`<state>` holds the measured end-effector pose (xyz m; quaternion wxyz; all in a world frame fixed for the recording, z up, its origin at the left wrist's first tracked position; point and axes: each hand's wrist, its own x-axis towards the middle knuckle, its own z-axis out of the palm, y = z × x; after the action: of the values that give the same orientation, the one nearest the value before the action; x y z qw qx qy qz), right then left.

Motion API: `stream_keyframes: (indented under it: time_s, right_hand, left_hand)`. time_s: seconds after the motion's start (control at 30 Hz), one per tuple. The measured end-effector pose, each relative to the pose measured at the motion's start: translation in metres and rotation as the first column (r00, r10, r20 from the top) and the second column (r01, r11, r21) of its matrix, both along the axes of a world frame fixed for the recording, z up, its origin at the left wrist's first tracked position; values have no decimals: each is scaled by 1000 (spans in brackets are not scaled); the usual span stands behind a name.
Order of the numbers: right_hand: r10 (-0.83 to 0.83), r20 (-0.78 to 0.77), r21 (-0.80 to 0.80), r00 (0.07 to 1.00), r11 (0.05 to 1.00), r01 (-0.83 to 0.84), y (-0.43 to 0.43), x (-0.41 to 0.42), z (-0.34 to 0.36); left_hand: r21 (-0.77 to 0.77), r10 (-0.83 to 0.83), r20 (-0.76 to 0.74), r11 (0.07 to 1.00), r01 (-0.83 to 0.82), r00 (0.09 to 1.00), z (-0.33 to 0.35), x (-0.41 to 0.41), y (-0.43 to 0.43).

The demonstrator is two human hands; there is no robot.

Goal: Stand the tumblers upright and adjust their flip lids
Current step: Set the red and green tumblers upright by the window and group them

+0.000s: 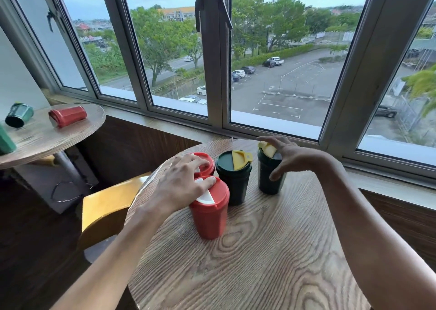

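Several tumblers stand upright on the round wooden table (259, 250). The near red tumbler (210, 215) has a white flip lid, and my left hand (181, 184) rests flat on its top, fingers straight. A second red tumbler (205, 162) stands just behind, partly hidden by those fingers. A dark green tumbler (234, 182) in the middle has its yellow flip lid lying flat. Another dark green tumbler (269, 177) stands to the right with its yellow lid tilted up. My right hand (290, 156) hovers over it, fingers spread, thumb beside the cup wall.
On a second round table (47, 135) at the left, a red tumbler (68, 116) and a green one (18, 118) lie on their sides; another green tumbler (6, 142) shows at the frame edge. A yellow chair (106, 206) stands between the tables. Windows run behind.
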<state>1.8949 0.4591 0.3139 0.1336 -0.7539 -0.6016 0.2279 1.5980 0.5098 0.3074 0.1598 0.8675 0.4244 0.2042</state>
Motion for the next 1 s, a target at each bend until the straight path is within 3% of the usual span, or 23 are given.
stream_keyframes:
  time_s: [0.1,0.33,0.47,0.6,0.67,0.87,1.0]
  right_hand:
    - [-7,-39,16,999,1000,8,1,3,5]
    - [-253,-25,92,967,963,254,3,-3,2]
    - [-152,74,-23,986,988,154,0,6,3]
    - [25,-91,53,996,998,-20,1,7,-4]
    - [16,-149,122,989,993,3,1,7,-11]
    - [-116,-113,222,987,965,139,-1,7,-29]
    - [-72,-264,207,962,970,129,-5,12,-32]
  left_hand:
    - [1,-4,-4,1000,4,1000,1,1,0]
    - [-5,2,-5,1000,-2,1000,2,1,-1]
    - [-12,2,-6,1000,-2,1000,2,1,-1]
    - [-8,1,5,1000,-1,1000,2,1,-2]
    - [-5,-2,3,1000,2,1000,2,1,-2]
    - [7,4,19,1000,-4,1000,-2,1,0]
    - [6,2,24,1000,-3,1000,-3,1,1]
